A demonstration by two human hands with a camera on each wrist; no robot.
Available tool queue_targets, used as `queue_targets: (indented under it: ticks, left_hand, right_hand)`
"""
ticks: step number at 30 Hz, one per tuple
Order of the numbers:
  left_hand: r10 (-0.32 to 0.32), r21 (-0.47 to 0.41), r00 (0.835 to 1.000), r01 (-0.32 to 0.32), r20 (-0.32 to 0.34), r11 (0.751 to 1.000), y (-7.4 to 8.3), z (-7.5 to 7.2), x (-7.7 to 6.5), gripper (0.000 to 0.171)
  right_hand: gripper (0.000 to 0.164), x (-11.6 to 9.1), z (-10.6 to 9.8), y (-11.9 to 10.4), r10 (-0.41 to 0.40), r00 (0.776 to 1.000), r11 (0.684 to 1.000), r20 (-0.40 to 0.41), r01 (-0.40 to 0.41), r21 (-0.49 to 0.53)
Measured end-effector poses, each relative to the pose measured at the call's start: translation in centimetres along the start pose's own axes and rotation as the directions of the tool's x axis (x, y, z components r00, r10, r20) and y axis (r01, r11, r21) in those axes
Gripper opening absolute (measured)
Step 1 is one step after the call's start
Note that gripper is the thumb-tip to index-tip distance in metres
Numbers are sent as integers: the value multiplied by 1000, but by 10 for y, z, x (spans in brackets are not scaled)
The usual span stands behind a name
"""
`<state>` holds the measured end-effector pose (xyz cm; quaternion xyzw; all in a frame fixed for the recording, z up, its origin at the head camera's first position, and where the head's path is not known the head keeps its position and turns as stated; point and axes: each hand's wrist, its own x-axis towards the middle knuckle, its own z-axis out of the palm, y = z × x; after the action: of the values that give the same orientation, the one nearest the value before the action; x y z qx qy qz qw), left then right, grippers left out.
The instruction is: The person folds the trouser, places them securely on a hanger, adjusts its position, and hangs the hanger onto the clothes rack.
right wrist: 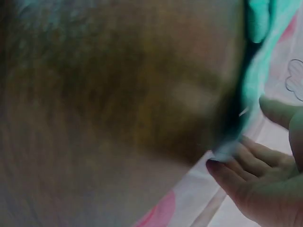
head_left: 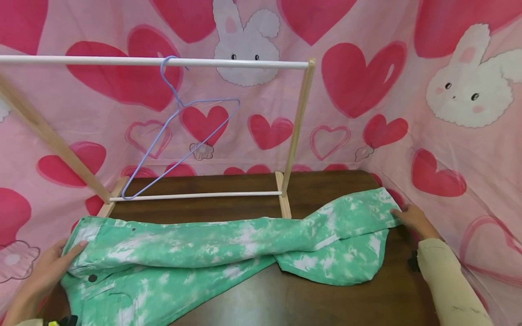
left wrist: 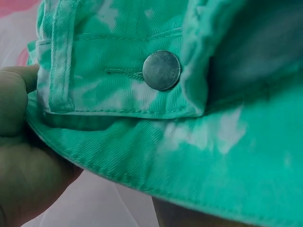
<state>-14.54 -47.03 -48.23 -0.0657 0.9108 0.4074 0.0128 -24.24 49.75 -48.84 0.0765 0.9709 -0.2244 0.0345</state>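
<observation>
A pair of green-and-white tie-dye pants (head_left: 183,244) lies sideways across the table, one leg folded over the other. At the waistband end, my left hand (head_left: 49,267) grips the cloth, thumb on top and fingers underneath. In the left wrist view a metal button (left wrist: 162,70) and a belt loop show beside that hand. My right hand (head_left: 416,221) holds the hem of the upper leg at the far right. The lower leg bulges out below it. In the right wrist view the hem lies between the thumb and fingers (right wrist: 227,177).
Behind the pants stands a wooden rack with a white top rail (head_left: 102,60) and a lower bar. A blue hanger (head_left: 179,106) hangs from the rail. Heart-and-rabbit cloth (head_left: 408,104) drapes around the brown table (head_left: 240,299).
</observation>
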Motion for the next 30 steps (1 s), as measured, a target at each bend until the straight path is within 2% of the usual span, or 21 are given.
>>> queue_targets:
  ticks: [3, 5, 6, 10, 11, 14, 16, 17, 21, 24, 26, 28, 30]
  left_hand:
    - [66, -17, 997, -67, -37, 998, 0, 1, 2, 68]
    - [82, -51, 994, -87, -77, 995, 2, 3, 4, 63]
    - [80, -68, 992, -87, -101, 994, 3, 3, 4, 57]
    - [36, -215, 985, -73, -169, 974, 9, 4, 7, 16]
    - [27, -226, 981, -70, -190, 972, 11, 4, 9, 14]
    - [1, -242, 965, -66, -261, 968, 15, 0, 14, 18]
    - [-24, -177, 944, -36, -329, 984, 16, -4, 18, 12]
    - [-35, -135, 933, -15, -359, 991, 16, -6, 20, 15]
    - [-112, -117, 904, 69, -413, 991, 14, -13, 28, 51]
    - [-137, -146, 911, 86, -389, 986, 11, -14, 37, 65]
    - [-131, -99, 921, 101, -368, 990, 8, -13, 43, 67]
    - [-119, -30, 941, 115, -316, 993, 5, -12, 48, 69]
    - [-98, 45, 964, 113, -249, 993, 1, -10, 51, 69]
  right_hand:
    - [60, 0, 4, 2, 35, 997, 999, -63, -34, 23]
    - [58, 0, 5, 3, 49, 994, 998, -103, -44, 48]
    - [57, -1, 5, 3, 47, 991, 997, -122, -40, 59]
    - [45, -6, -2, 4, 10, 985, 995, -170, 7, 100]
    - [44, -8, -6, 4, 7, 984, 994, -178, 14, 113]
    - [42, -17, -17, 6, 1, 984, 988, -178, 26, 149]
    - [43, -23, -24, 6, 4, 983, 978, -181, 33, 205]
    - [43, -26, -26, 7, 8, 984, 970, -177, 35, 240]
    - [50, -36, -33, 8, 45, 984, 934, -172, 20, 357]
    - [54, -39, -31, 8, 79, 975, 934, -207, 0, 356]
    - [50, -36, -27, 7, 61, 970, 944, -235, 20, 329]
    - [44, -34, -20, 7, 38, 968, 952, -250, 41, 302]
    - [42, -32, -14, 7, 24, 976, 948, -218, 47, 316]
